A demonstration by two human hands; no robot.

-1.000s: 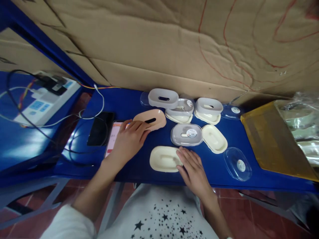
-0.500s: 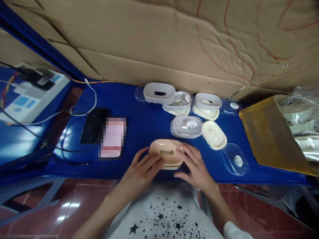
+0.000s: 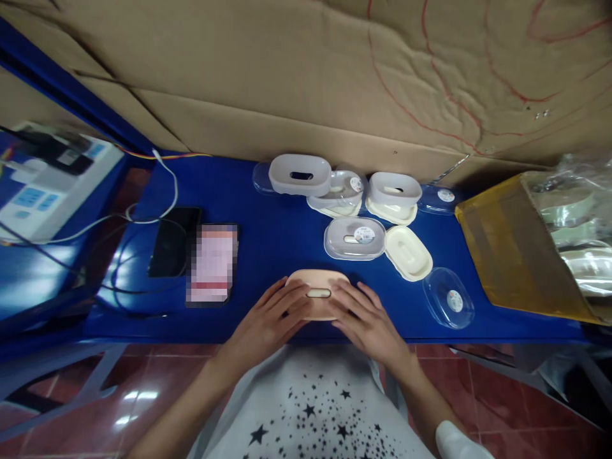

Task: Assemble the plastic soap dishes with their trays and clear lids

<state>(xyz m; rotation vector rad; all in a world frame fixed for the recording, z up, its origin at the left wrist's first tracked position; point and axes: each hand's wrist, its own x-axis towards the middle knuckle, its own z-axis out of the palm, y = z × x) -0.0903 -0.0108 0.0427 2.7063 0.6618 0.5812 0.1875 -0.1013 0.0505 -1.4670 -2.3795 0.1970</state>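
A peach-coloured oval soap dish (image 3: 319, 277) with a slot in its middle sits near the table's front edge, in front of me. Something pale shows through the slot. My left hand (image 3: 273, 313) grips the dish's left end, fingers laid across its top. On the other end, my right hand (image 3: 364, 317) has its fingers bent over the top in the same way. Both thumbs are mostly hidden. Beyond the hands lie a lidded grey soap dish (image 3: 340, 250) with a round sticker and a cream tray (image 3: 410, 254).
More grey soap dishes (image 3: 300, 186) stand at the back over cream trays. A clear lid (image 3: 444, 312) lies to the right, by a cardboard box (image 3: 507, 255) of wrapped pieces. Phones (image 3: 174, 245), cables and a power strip (image 3: 36, 197) are on the left.
My right hand's fingers have moved from the dish's right rim onto its top. The dish's hollow no longer shows; its upper face looks flatter, and the slot is now pale inside.
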